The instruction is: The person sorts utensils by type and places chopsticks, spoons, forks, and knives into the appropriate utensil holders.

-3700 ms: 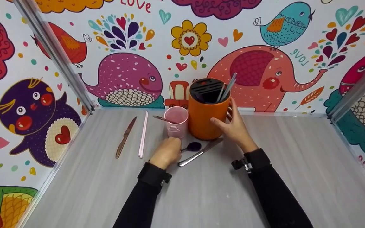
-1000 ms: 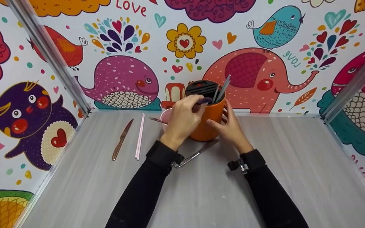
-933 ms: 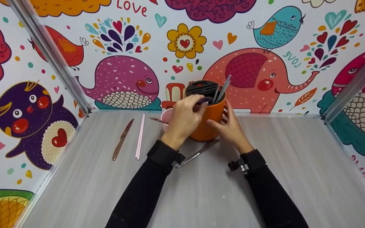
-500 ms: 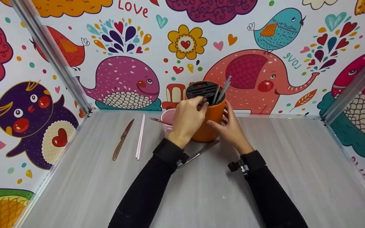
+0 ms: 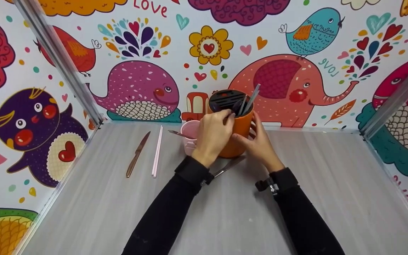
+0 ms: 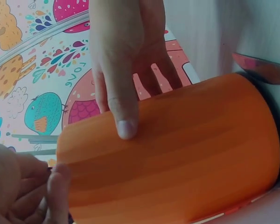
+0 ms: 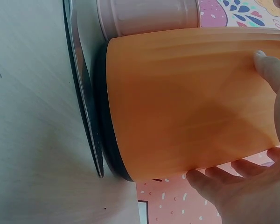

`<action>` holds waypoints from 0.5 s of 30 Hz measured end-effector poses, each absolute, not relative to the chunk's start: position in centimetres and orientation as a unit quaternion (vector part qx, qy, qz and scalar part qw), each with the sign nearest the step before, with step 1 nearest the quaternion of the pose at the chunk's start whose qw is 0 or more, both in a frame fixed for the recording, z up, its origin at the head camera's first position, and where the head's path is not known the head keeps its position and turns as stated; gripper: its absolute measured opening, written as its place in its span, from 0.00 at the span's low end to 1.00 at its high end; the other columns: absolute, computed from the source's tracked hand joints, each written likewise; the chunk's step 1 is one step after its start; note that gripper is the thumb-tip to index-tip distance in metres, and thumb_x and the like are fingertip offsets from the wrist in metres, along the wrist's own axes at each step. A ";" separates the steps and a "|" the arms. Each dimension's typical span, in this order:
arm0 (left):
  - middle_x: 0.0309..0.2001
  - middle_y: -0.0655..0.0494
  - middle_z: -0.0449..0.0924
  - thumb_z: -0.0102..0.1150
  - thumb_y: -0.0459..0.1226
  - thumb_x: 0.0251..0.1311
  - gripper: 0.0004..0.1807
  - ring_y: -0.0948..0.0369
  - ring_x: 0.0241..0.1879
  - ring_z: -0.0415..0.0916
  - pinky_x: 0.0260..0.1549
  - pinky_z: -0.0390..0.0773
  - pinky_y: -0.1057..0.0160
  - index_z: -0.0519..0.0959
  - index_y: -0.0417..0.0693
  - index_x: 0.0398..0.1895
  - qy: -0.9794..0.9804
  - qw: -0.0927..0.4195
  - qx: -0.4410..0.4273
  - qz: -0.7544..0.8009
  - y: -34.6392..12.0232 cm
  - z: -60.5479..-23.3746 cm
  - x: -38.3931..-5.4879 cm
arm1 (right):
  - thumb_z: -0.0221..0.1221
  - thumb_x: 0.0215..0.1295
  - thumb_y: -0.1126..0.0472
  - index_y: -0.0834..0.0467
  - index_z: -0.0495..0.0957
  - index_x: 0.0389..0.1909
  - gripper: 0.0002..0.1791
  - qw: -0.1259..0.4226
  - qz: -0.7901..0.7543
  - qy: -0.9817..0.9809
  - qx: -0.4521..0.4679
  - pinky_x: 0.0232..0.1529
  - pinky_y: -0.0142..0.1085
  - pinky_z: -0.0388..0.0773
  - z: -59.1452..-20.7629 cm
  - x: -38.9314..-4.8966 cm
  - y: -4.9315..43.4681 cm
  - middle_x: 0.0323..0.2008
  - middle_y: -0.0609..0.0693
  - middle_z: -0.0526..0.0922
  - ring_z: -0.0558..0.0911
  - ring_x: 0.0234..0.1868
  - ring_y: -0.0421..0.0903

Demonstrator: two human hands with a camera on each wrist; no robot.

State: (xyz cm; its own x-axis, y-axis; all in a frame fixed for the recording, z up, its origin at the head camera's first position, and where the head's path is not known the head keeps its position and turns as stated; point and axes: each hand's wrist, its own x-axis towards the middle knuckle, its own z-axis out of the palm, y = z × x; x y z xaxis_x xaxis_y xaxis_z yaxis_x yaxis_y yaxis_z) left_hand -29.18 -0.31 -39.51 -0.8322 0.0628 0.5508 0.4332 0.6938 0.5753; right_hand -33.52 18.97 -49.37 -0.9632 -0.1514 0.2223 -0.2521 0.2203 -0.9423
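Note:
An orange utensil holder (image 5: 237, 141) with a black slotted top stands upright near the back wall. My right hand (image 5: 260, 147) grips its right side, thumb on the front and fingers round the far side, as the right wrist view also shows. At the holder's front rim, my left hand (image 5: 213, 136) pinches a dark spoon (image 5: 238, 105); the fingers hide most of it. Grey sticks (image 5: 252, 99) lean out of the holder's opening. A silver knife (image 5: 229, 166) lies on the table at the holder's foot, partly hidden by the left wrist strap.
Left of the holder, a small pink bucket (image 5: 188, 138) has a utensil leaning across its rim. Two pale pink sticks (image 5: 157, 152) and a copper-coloured knife (image 5: 138, 154) lie farther left. A patterned wall (image 5: 204, 21) closes off the back.
My left hand has lifted the spoon from the table to the holder's rim, then shifted slightly rightward over the last second. The right hand has kept its grip on the holder.

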 end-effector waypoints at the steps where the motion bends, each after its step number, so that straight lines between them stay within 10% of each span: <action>1: 0.47 0.50 0.96 0.63 0.43 0.80 0.14 0.54 0.41 0.93 0.45 0.92 0.58 0.92 0.46 0.54 -0.883 0.254 -0.140 -0.369 -0.3 -39.5 -29.1 | 0.77 0.68 0.43 0.40 0.44 0.92 0.63 0.041 0.611 -0.780 0.129 0.87 0.60 0.61 -49.3 -33.5 19.0 0.90 0.53 0.54 0.61 0.89 0.59; 15: 0.45 0.51 0.95 0.67 0.39 0.77 0.11 0.56 0.44 0.94 0.52 0.92 0.60 0.92 0.43 0.52 -0.858 0.293 -0.183 -0.380 -1.4 -40.2 -26.7 | 0.77 0.69 0.44 0.43 0.42 0.92 0.64 0.042 0.608 -0.783 0.124 0.87 0.63 0.60 -49.3 -33.3 19.0 0.90 0.54 0.54 0.60 0.89 0.61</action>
State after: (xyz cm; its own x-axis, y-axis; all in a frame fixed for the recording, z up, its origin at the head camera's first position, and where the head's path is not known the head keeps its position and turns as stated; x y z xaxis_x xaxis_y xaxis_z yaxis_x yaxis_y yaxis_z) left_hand -26.74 -1.39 -40.23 -0.7615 0.0927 0.6415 0.5370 0.6443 0.5445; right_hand -33.33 19.02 -49.35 -0.9657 -0.1429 0.2167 -0.2454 0.2307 -0.9416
